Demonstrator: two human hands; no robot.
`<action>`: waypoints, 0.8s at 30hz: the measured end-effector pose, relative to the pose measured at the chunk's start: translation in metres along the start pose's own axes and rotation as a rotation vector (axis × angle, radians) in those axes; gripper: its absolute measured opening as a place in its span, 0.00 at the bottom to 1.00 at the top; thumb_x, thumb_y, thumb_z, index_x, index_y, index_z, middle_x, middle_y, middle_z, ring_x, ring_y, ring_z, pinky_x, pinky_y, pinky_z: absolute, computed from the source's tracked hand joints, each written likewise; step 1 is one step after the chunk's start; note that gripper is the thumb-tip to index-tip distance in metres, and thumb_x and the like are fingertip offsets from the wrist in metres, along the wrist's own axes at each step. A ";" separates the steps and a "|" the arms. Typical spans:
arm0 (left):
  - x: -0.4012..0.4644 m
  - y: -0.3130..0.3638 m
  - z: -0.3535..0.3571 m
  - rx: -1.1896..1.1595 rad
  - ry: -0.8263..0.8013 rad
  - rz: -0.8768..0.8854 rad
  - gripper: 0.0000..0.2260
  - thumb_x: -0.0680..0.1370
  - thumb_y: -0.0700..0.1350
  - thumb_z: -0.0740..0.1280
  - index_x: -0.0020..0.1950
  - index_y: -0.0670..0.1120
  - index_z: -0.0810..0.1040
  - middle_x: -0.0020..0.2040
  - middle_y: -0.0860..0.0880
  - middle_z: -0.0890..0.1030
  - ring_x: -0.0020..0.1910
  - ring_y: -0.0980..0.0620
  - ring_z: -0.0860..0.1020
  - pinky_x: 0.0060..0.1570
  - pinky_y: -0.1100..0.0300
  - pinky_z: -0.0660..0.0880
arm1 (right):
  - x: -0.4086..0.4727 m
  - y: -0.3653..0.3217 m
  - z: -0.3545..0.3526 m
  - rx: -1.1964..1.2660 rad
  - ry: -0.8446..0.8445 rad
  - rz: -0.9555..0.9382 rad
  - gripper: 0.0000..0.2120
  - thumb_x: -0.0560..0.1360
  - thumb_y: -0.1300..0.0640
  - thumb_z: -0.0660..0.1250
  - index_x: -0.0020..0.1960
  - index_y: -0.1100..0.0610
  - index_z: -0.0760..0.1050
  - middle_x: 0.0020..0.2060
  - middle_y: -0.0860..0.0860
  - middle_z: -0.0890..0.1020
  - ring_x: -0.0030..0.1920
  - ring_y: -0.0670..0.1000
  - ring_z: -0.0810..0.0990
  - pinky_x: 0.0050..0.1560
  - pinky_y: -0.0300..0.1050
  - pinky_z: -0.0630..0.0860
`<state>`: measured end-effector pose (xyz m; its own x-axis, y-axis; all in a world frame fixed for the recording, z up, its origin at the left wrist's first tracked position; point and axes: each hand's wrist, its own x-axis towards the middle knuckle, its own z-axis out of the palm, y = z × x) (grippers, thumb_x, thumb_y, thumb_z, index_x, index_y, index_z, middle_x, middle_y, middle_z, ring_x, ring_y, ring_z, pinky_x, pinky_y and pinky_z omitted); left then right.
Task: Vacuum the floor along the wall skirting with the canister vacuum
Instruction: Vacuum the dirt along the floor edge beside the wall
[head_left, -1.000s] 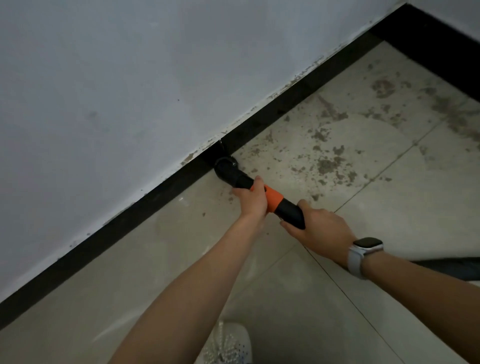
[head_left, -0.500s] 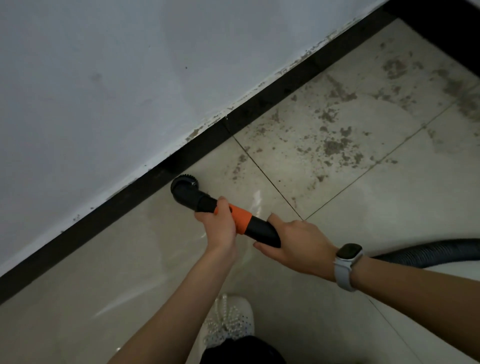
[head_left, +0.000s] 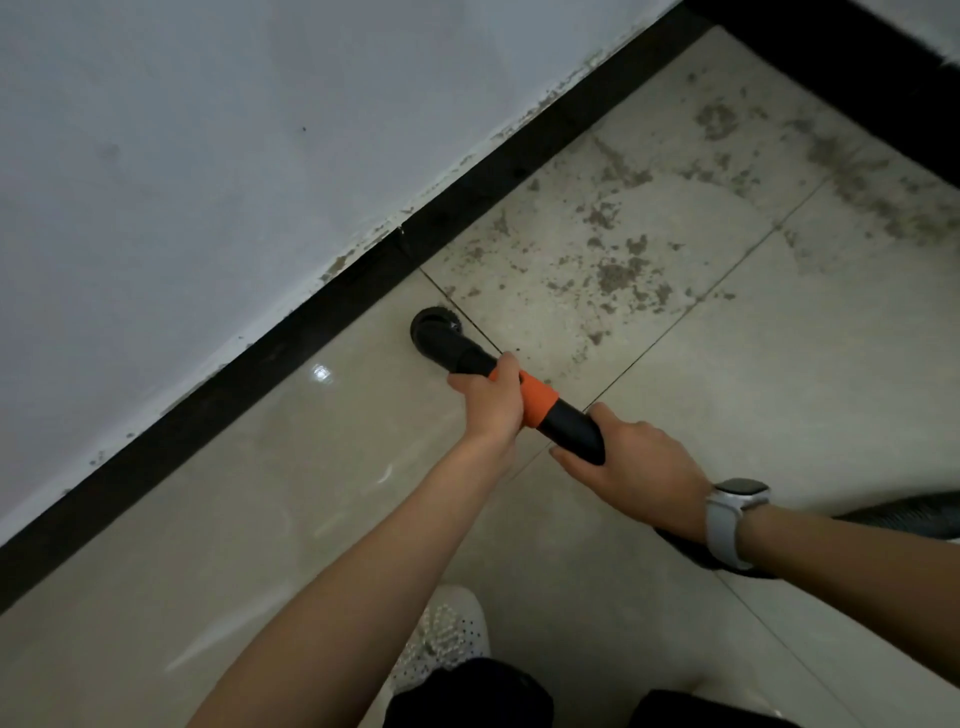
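A black vacuum wand with an orange collar (head_left: 539, 399) ends in a round brush nozzle (head_left: 435, 328) set on the beige floor tile, a short way out from the black skirting (head_left: 332, 317). My left hand (head_left: 491, 402) grips the wand just behind the nozzle, partly over the orange collar. My right hand (head_left: 631, 465), with a watch on the wrist, holds the wand's rear end. The ribbed black hose (head_left: 893, 517) runs off to the right behind my right forearm. Brown dirt patches (head_left: 618, 270) cover the tiles to the right of the nozzle.
A white wall (head_left: 208, 156) rises above the skirting, its lower edge chipped. A second dark skirting strip (head_left: 852, 67) closes the corner at the top right. My white shoe (head_left: 447, 631) stands on the tile below my arms.
The nozzle slid left along the skirting away from the dirt, then came back to the right and off the skirting onto the tile joint. Both hands kept their hold.
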<state>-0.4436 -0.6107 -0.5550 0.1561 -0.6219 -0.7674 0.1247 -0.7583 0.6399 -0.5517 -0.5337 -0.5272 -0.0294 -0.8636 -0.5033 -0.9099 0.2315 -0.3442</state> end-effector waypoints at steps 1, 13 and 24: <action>0.001 0.004 0.004 0.004 -0.019 0.003 0.24 0.80 0.46 0.61 0.70 0.40 0.54 0.62 0.37 0.73 0.51 0.45 0.74 0.61 0.44 0.73 | 0.001 0.001 -0.002 0.005 0.015 0.011 0.18 0.76 0.37 0.59 0.52 0.52 0.64 0.39 0.51 0.76 0.43 0.56 0.79 0.36 0.45 0.69; -0.016 0.000 -0.066 -0.071 0.227 0.001 0.20 0.80 0.44 0.60 0.69 0.40 0.57 0.49 0.43 0.71 0.44 0.48 0.73 0.55 0.49 0.74 | 0.000 -0.043 0.018 0.031 -0.135 -0.226 0.18 0.76 0.37 0.59 0.49 0.51 0.61 0.37 0.48 0.72 0.40 0.55 0.77 0.36 0.44 0.67; 0.011 0.037 0.000 0.042 -0.121 0.010 0.23 0.81 0.45 0.59 0.71 0.41 0.54 0.48 0.46 0.72 0.46 0.50 0.73 0.49 0.53 0.75 | 0.022 -0.017 0.000 0.124 0.064 0.072 0.17 0.76 0.38 0.59 0.49 0.52 0.63 0.31 0.47 0.70 0.35 0.54 0.74 0.34 0.44 0.68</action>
<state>-0.4372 -0.6459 -0.5400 0.0379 -0.6469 -0.7616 0.0823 -0.7575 0.6476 -0.5372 -0.5564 -0.5328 -0.1230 -0.8685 -0.4802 -0.8464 0.3444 -0.4062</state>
